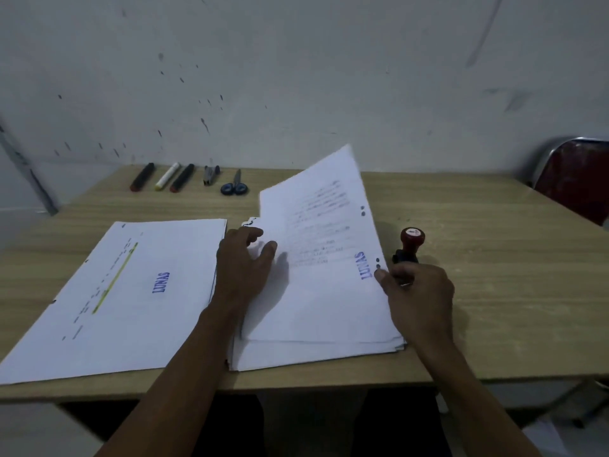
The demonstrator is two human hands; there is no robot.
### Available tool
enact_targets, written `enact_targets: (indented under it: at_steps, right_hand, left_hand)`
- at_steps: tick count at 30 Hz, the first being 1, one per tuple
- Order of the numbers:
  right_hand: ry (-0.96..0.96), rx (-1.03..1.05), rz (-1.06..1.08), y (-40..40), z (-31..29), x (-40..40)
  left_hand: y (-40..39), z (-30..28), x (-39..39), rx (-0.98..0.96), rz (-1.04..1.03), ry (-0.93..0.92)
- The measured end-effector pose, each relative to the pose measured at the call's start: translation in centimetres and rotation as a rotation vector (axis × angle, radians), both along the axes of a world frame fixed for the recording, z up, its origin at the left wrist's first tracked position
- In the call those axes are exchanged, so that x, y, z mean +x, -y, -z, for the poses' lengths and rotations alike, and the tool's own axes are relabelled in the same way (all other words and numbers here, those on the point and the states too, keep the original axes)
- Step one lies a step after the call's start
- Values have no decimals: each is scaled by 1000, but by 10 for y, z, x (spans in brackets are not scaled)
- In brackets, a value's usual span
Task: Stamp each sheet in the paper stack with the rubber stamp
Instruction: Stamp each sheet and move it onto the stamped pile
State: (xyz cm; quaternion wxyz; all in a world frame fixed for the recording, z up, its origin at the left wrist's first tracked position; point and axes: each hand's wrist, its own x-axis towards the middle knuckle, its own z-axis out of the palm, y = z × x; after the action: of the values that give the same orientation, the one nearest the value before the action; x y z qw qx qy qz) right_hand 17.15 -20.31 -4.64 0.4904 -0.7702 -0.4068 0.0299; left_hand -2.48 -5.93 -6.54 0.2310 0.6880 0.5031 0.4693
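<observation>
On the right, the paper stack (313, 352) lies on the desk with its top sheet (323, 291) raised at the far end; that sheet bears a blue LUNAS mark. My right hand (417, 296) pinches the sheet's right edge beside the mark. Loosely spread, the fingers of my left hand (242, 263) touch the sheet's left edge. The rubber stamp (410, 244), red knob over a black base, stands upright on the desk just behind my right hand, apart from it. A second pile (112, 301) lies to the left, its top sheet stamped LUNAS.
At the back of the wooden desk (494, 275) lie three markers (166, 176), a stapler (211, 174) and blue-handled scissors (234, 186). A red chair (575, 179) stands at the desk's right far corner. The wall is close behind.
</observation>
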Motion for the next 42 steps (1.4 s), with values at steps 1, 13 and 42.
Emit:
enact_targets:
  at_steps: [1, 13, 42]
  right_hand:
    - [-35, 38, -20, 1, -2, 0]
    - [-674, 269, -254, -5, -29, -20]
    - [311, -409, -489, -69, -11, -203]
  left_hand:
    - [1, -2, 0, -10, -5, 25]
    - [-3, -54, -40, -502, 176, 521]
    - [-11, -19, -224, -261, -477, -396]
